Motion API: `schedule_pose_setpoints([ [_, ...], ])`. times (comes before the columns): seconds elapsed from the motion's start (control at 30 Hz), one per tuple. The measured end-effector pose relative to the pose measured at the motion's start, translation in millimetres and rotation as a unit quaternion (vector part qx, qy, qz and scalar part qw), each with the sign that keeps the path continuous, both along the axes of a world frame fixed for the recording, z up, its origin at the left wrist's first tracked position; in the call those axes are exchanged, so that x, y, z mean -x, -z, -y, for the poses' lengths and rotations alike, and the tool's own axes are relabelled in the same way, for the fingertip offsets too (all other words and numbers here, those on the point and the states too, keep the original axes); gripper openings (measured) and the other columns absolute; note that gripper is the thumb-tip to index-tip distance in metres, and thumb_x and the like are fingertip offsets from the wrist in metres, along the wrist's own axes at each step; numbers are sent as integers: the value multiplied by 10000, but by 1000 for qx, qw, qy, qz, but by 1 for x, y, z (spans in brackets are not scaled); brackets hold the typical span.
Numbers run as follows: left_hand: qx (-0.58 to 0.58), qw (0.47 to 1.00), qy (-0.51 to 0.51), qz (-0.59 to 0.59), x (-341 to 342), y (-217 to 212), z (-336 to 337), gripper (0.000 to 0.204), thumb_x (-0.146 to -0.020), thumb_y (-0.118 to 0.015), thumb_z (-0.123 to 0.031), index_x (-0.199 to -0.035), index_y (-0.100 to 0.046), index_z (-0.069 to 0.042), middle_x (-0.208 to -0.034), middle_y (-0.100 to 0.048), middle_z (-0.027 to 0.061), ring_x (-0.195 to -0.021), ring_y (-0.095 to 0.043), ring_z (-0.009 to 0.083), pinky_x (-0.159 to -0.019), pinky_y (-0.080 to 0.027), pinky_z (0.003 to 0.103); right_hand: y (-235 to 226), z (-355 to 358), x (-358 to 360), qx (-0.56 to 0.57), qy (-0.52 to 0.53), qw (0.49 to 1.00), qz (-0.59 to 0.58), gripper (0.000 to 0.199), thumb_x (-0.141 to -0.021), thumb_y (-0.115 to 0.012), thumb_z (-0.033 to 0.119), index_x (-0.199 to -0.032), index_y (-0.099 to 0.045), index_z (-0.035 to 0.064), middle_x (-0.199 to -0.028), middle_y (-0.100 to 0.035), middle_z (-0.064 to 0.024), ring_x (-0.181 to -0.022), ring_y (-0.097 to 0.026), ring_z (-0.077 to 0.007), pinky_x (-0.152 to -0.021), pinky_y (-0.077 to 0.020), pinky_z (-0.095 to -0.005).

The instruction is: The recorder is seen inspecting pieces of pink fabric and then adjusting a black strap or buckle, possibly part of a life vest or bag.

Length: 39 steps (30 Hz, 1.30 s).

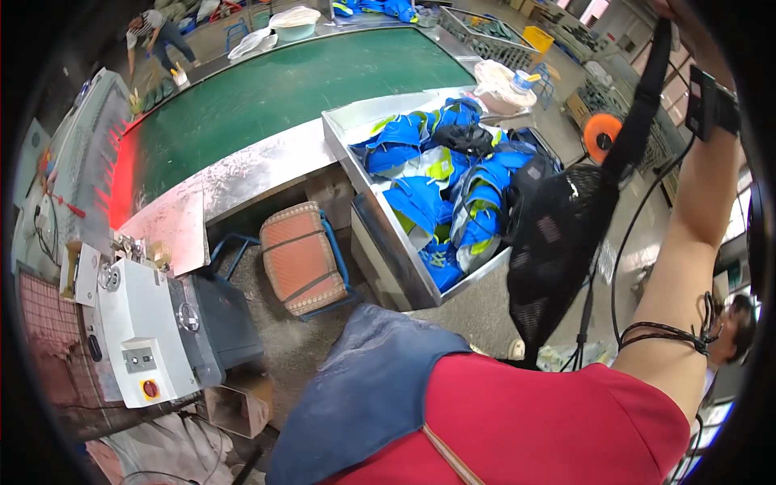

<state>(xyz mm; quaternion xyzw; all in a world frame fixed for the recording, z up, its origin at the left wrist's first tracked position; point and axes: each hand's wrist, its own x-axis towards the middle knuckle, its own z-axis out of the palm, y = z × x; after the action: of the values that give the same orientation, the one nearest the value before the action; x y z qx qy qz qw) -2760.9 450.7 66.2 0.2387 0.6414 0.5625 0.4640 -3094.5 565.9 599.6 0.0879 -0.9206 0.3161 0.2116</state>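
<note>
My right arm is raised along the right side, with a small black device (702,103) strapped to the wrist. At the top edge, my right hand (672,11) is partly cut off and closed on the upper end of a wide black strap (649,89). The strap runs down to a black mesh bag (558,234), which hangs tilted in front of the metal bin. My left hand is out of view. Blue and lime-green shoe uppers (416,198) lie heaped in the metal bin (343,166), left of the bag.
A green conveyor belt (307,97) stretches beyond the bin. A padded stool (301,255) stands below its edge. At left is a grey-white machine with a control panel (141,360). An orange disc (602,136) is behind the bag. Another person (158,39) bends down at far left.
</note>
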Motion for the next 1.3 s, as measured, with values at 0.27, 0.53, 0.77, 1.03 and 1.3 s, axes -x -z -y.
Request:
schedule_pose_setpoints([
  [0.27,23,998,-44,26,60,2,-35,325,-988,-468,-310,-891,-612,-34,-759,-567,88,-659,-531,188,-611,-409,340,86,32,156,21,-16,998,60,106,-904,-608,114,-867,-591,16,-614,-527,-17,-408,-401,-50,-347,-270,-205],
  [0.53,147,966,-200,64,58,35,48,298,-981,-491,-283,-884,-612,-29,-779,-590,105,-685,-558,200,-633,-429,357,213,67,242,84,-249,931,253,142,-932,-573,140,-912,-615,6,-721,-656,-65,-544,-620,-159,-484,-500,-247],
  [0.77,403,822,-356,187,-94,82,193,274,-974,-511,-260,-878,-613,-24,-796,-611,119,-708,-582,210,-651,-446,371,317,94,262,-329,-340,739,479,358,-867,-685,241,-1113,-632,-13,-948,-708,-100,-859,-694,-178,-697,-583,-323],
  [1.03,589,686,-375,201,-184,60,285,248,-967,-533,-233,-871,-613,-19,-816,-635,136,-735,-609,222,-672,-465,388,387,101,237,-205,-320,796,470,445,-838,-706,413,-1126,-654,77,-947,-704,-77,-845,-697,-189,-685,-580,-323],
  [1.3,270,789,-500,-234,176,-114,314,182,-916,-602,-160,-1023,-643,-19,-983,-664,150,-901,-665,263,-794,-506,326,406,270,205,308,-337,811,365,191,-883,-609,226,-932,-662,50,-822,-692,-53,-710,-663,-125,-611,-522,-253],
])
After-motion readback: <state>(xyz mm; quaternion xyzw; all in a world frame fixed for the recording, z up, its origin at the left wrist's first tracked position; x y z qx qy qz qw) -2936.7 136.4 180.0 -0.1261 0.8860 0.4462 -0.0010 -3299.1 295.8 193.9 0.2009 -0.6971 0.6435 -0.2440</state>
